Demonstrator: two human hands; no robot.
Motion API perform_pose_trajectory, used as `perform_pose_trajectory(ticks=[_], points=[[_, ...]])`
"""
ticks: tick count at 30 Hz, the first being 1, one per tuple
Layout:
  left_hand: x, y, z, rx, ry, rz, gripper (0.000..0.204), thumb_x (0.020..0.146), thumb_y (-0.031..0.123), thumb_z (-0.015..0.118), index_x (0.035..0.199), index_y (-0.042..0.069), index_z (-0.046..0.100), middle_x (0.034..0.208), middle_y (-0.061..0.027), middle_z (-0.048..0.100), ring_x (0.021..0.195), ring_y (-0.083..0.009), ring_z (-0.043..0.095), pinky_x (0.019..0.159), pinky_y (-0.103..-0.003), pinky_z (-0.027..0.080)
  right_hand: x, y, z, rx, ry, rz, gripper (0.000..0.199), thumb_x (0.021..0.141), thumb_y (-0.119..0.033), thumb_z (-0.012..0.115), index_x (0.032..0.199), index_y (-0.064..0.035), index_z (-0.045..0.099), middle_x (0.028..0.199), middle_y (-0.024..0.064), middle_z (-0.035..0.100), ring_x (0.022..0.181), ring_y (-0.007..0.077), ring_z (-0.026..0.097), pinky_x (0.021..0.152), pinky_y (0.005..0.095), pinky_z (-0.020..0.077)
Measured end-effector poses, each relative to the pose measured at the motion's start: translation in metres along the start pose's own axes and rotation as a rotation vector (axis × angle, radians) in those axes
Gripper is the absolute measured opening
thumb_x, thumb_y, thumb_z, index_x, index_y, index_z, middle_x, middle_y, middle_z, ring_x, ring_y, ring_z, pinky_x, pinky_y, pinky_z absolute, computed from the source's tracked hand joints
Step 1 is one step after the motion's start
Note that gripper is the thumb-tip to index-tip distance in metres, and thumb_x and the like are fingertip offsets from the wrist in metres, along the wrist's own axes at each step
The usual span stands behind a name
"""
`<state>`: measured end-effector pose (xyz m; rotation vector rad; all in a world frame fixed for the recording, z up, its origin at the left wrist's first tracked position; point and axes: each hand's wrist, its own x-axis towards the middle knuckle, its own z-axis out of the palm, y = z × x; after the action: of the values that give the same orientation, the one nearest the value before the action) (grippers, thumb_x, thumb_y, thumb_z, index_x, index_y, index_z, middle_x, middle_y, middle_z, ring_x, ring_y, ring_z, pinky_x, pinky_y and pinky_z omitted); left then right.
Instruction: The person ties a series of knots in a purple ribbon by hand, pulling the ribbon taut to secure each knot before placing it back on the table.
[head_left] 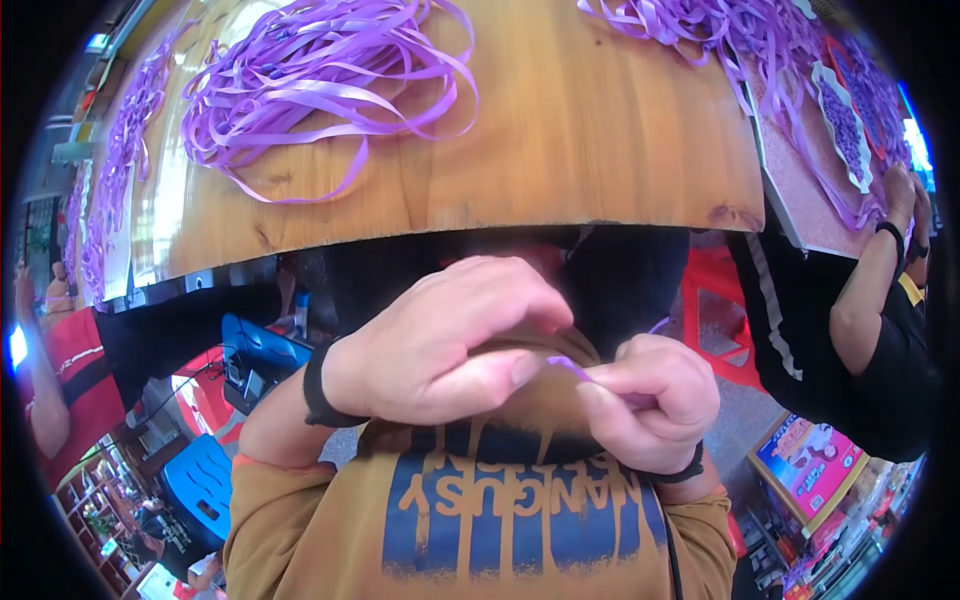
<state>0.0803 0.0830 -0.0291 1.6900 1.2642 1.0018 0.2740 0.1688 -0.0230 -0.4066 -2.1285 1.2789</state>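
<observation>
A short bit of purple ribbon [568, 364] sticks out from between the thumb and forefinger of my right hand [655, 400], which is closed in a pinch. My left hand [450, 345] is beside it, its thumb held apart from the curved fingers. The left thumb tip comes close to the ribbon's end; whether it touches cannot be made out. Both hands are in front of my chest, just below the table's near edge. On the wooden table [600, 150] a large loose heap of purple ribbon [310, 90] lies toward the far left.
More ribbon [720, 30] piles up at the far right, near a white tray of small purple pieces [845, 130]. A co-worker's arm [870, 290] reaches in there. At the left, another person in red [75, 390] sits near hanging ribbons [125, 180]. Stools, one red [715, 300], stand around.
</observation>
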Motion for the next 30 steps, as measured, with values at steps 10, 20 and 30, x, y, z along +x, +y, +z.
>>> perform_pose_trajectory(ticks=[10, 20, 30], points=[[0.025, -0.02, 0.032, -0.617, -0.522, -0.129, 0.033, 0.087, 0.021, 0.058, 0.114, 0.003, 0.053, 0.102, -0.0117, 0.059, 0.096, -0.025, 0.055, 0.085, -0.034, 0.043, 0.011, -0.012, -0.012, 0.9, 0.322, 0.204, 0.011, 0.084, -0.007, 0.059, 0.088, -0.0015, 0.051, 0.063, 0.0023, 0.045, 0.049, 0.009, 0.04, 0.045, 0.0232, 0.0322], [-0.05, -0.009, -0.019, -0.135, 0.065, -0.366, 0.012, 0.08, 0.006, 0.061, 0.091, 0.001, 0.063, 0.081, -0.0077, 0.061, 0.072, -0.019, 0.059, 0.063, -0.028, 0.045, -0.018, 0.021, -0.096, 0.454, 0.783, 0.088, 0.017, 0.094, -0.008, 0.047, 0.077, -0.0065, 0.044, 0.06, -0.0021, 0.026, 0.047, 0.0053, 0.024, 0.044, 0.0216, 0.0212], [-0.049, 0.007, -0.016, -0.098, 0.146, -0.149, 0.015, 0.074, 0.004, 0.066, 0.089, 0.002, 0.064, 0.073, -0.0067, 0.061, 0.064, -0.02, 0.056, 0.06, -0.029, 0.044, -0.031, 0.011, -0.059, -0.745, 0.177, 0.335, 0.042, 0.08, -0.014, 0.064, 0.117, 0.0021, 0.052, 0.117, 0.0166, 0.051, 0.107, 0.0289, 0.051, 0.093, 0.0365, 0.0388]])
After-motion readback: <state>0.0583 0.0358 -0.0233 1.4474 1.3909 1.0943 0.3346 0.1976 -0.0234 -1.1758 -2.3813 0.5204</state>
